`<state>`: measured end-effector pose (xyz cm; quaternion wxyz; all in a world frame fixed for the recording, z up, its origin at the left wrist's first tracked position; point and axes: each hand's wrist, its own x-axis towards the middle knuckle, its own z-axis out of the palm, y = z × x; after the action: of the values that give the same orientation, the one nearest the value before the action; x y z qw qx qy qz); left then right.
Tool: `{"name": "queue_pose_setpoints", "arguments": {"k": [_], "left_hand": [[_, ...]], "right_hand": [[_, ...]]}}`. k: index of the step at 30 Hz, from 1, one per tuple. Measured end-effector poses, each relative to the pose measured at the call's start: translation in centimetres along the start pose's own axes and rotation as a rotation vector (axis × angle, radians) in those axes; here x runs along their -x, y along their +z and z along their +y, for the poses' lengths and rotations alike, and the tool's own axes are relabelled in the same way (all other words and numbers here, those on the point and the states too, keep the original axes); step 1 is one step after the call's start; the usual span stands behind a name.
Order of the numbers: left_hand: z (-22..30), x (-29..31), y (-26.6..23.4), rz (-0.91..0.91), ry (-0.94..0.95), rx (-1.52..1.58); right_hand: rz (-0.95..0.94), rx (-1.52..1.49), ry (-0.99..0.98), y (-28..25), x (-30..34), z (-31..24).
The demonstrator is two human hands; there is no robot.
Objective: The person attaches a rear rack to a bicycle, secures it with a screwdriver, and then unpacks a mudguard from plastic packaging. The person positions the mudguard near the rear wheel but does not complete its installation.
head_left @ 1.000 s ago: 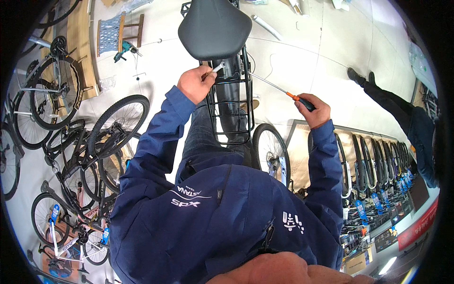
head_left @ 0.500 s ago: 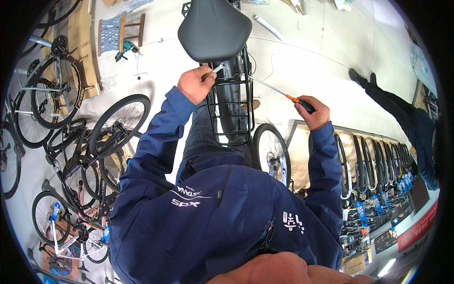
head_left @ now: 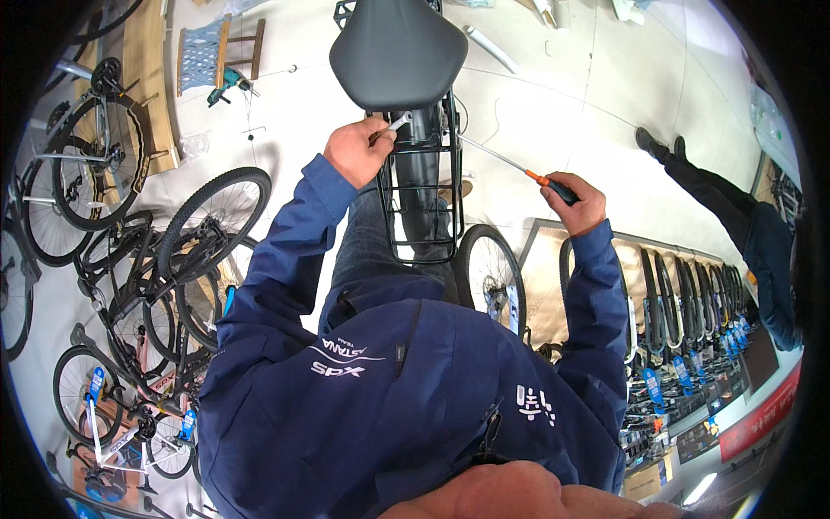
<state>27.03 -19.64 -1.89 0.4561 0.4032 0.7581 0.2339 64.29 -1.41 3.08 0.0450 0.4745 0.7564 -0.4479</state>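
Note:
A black saddle (head_left: pixel 398 56) tops the bicycle in front of me, with a black wire rear rack (head_left: pixel 458 203) over the rear fender below it. My left hand (head_left: pixel 356 153) is closed round a small silver wrench (head_left: pixel 399 123), whose head lies at the rack's front end, just under the saddle's rear edge. My right hand (head_left: pixel 577 204) grips a long screwdriver (head_left: pixel 510 167) with an orange and black handle. Its shaft slants up and left to the rack's right side, where the tip's exact seat is too small to make out.
Several bicycles (head_left: pixel 130 285) crowd the left, and a row of bicycle wheels (head_left: pixel 666 294) stands at the right. A teal power drill (head_left: pixel 228 85) lies on the floor beside a woven folding stool (head_left: pixel 203 56). Another person's legs (head_left: pixel 700 177) reach in at the right.
The view has shifted slightly. Both hands keep their grips on the wrench and the screwdriver, in nearly the same places at the rack.

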Motion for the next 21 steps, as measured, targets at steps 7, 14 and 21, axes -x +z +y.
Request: {"name": "queue_pose_setpoints", "arguments": {"k": [7,14,21], "left_hand": [[-0.6,-0.2,0.4,0.027,0.008,-0.006],[-1.5,-0.7,1.0,0.050,0.130,-0.124],[-2.3,-2.4,3.9,0.134,0.158,-0.253]], "right_hand": [[-0.060,0.254,-0.369,-3.0,-4.5,1.1],[-0.250,0.188,-0.278,-4.8,-8.6,1.6],[-0.215,0.366,-0.294,-4.5,-9.8,1.9]]}}
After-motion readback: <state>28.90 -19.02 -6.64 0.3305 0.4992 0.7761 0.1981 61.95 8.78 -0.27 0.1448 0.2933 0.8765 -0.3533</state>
